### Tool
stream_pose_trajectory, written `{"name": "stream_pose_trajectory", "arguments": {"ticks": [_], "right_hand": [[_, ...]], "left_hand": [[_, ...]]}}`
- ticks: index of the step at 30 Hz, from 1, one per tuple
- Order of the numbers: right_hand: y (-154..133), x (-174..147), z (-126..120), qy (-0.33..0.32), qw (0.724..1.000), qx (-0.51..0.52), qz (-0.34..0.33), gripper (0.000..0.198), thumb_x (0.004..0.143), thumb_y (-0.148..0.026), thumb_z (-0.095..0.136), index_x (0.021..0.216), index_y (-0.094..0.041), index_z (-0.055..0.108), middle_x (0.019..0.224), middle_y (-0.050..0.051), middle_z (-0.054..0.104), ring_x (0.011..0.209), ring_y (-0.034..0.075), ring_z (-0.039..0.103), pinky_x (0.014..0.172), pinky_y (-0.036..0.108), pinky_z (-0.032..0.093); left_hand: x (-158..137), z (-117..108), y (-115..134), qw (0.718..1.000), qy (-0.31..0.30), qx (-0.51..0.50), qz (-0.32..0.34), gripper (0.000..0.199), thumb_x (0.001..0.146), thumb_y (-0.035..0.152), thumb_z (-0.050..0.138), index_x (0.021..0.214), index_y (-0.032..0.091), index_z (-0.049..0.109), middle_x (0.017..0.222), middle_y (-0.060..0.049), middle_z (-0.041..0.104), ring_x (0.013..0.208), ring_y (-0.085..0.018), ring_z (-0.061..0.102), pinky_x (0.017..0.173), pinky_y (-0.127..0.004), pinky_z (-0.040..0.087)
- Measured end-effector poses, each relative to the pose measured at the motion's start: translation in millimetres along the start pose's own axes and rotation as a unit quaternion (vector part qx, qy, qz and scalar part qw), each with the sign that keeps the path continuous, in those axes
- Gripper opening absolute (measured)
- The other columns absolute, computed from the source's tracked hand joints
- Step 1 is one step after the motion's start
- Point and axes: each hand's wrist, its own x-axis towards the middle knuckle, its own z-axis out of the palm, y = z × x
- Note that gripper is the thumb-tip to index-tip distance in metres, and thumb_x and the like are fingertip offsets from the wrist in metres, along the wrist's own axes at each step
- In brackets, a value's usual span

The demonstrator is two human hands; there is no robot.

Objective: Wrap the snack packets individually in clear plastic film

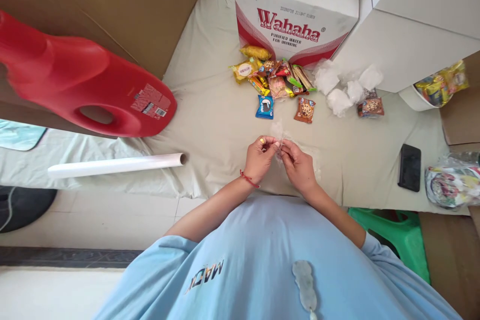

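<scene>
My left hand (259, 159) and my right hand (299, 164) meet near the table's front edge. Between their pinched fingertips is a clear plastic bag (277, 132), thin and crumpled, its upper part sticking out beyond the fingers. More clear film seems to lie on the cloth under my right hand. Just beyond my hands lie a blue snack packet (264, 107) and a brown cookie packet (305, 110), apart from each other. Behind these is a pile of mixed wrapped snacks (277, 77). To its right sit several crumpled clear plastic bundles (339, 102) beside another cookie packet (370, 107).
A Wahaha carton (296, 20) stands behind the snacks. On the left are a big red jug (93, 80) and a white roll (120, 164). To the right are a white bowl (416, 99) of snacks, a black phone (409, 167) and a green stool (408, 240).
</scene>
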Motion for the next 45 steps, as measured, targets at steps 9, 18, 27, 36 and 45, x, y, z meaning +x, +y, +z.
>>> {"name": "stream_pose_trajectory", "arguments": {"ticks": [9,18,27,36,45], "right_hand": [[-5.3,12.0,-4.7,0.018,0.977,0.193,0.087,0.027,0.088,-0.049,0.077,0.098,-0.024,0.070,0.101,0.004,0.078,0.093,0.018,0.073,0.087,0.034,0.060],[-1.8,18.4,-23.4,0.088,0.956,0.239,0.143,0.036,0.087,-0.053,0.073,0.100,-0.027,0.052,0.081,-0.005,0.065,0.059,0.011,0.064,0.044,0.020,0.044],[28.8,37.9,-27.2,0.092,0.973,0.155,0.142,0.028,0.087,-0.048,0.066,0.098,-0.027,0.050,0.072,-0.009,0.058,0.044,0.009,0.045,0.038,0.022,0.031],[36.5,38.7,-43.4,0.138,0.988,0.036,0.052,0.031,0.096,-0.056,0.058,0.102,-0.026,0.052,0.082,-0.003,0.065,0.049,0.011,0.047,0.048,0.026,0.038],[69.9,41.0,-97.7,0.217,0.953,-0.211,-0.027,0.036,0.103,-0.052,0.044,0.114,-0.021,0.058,0.094,0.006,0.074,0.069,0.017,0.063,0.074,0.031,0.050]], "left_hand": [[-3.6,-24.6,-2.1,0.980,0.011,-0.177,-0.092,0.035,0.080,0.043,0.080,0.090,0.023,0.054,0.092,0.001,0.066,0.085,-0.013,0.066,0.072,-0.024,0.054],[18.6,-69.9,-15.0,0.978,0.140,-0.092,-0.126,0.030,0.091,0.043,0.063,0.099,0.028,0.039,0.079,0.007,0.059,0.055,-0.009,0.059,0.049,-0.018,0.042],[34.5,-95.8,4.3,0.899,0.233,0.333,0.161,0.026,0.089,0.026,0.065,0.113,0.019,0.057,0.121,-0.014,0.061,0.110,-0.027,0.063,0.101,-0.046,0.051],[7.9,-80.2,2.5,0.795,-0.236,0.499,0.250,0.047,0.094,0.036,0.066,0.140,0.029,0.064,0.152,-0.015,0.061,0.149,-0.037,0.048,0.128,-0.070,0.013],[-0.4,-108.9,-22.5,0.778,-0.237,0.552,0.185,0.093,0.090,0.061,0.068,0.167,0.025,0.031,0.173,-0.023,0.031,0.159,-0.042,0.033,0.123,-0.079,-0.008]]}}
